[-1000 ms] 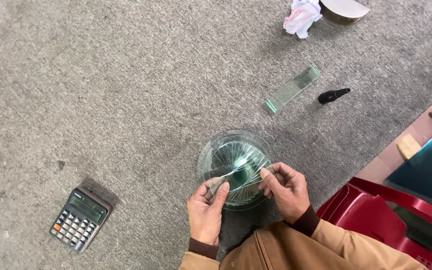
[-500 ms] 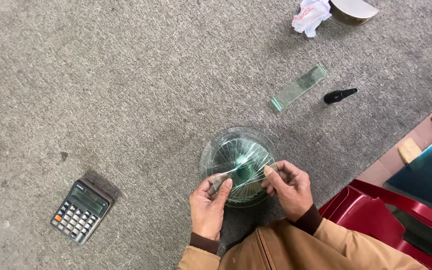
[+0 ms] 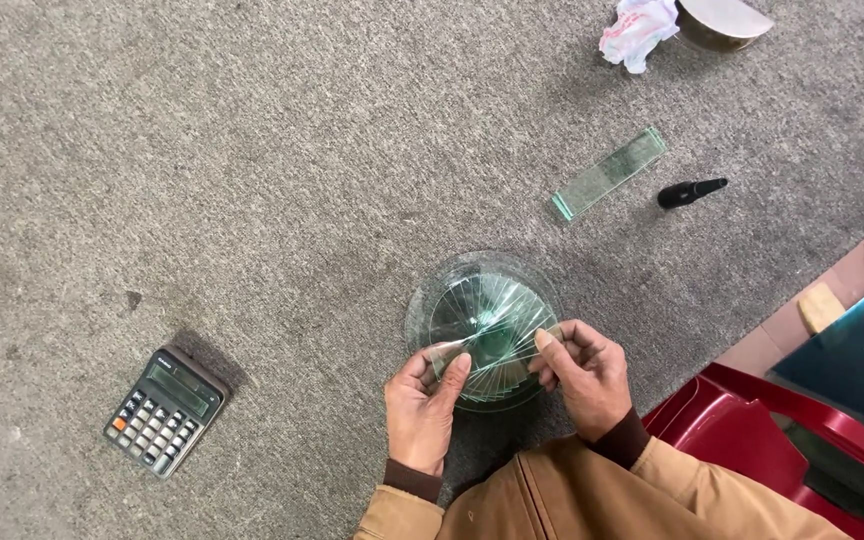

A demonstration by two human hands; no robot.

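Head view, only camera. Both hands work over a round stack of clear green-tinted glass discs point(image 3: 482, 325) lying on the grey carpeted surface point(image 3: 252, 150), just ahead of the person's lap. Left hand point(image 3: 422, 405) pinches one end of a narrow clear glass strip point(image 3: 497, 348) between thumb and forefinger; right hand point(image 3: 587, 375) pinches the other end the same way. So both are clenched on the strip, held level just above the near half of the discs. Can't tell whether the strip touches the top disc.

Risks, my read:
- Bare fingers on cut glass edges. Any slip along the strip could cut a fingertip.
- Strip is thin and gripped only at the ends. Twist or bending load could snap it.
- Discs look fanned, not squarely stacked. A push from the strip could slide the top ones off.

Pose: wrists bent inward, palms facing each other, remaining fingers curled under, brown jacket sleeves point(image 3: 652, 480) close to the body.

Around: black pocket calculator point(image 3: 165, 410) well left, second long green-edged glass strip point(image 3: 609, 172) and small black pen-like tool point(image 3: 690, 192) beyond, crumpled white cloth point(image 3: 637, 30) at top, red plastic seat point(image 3: 772, 440) at right.
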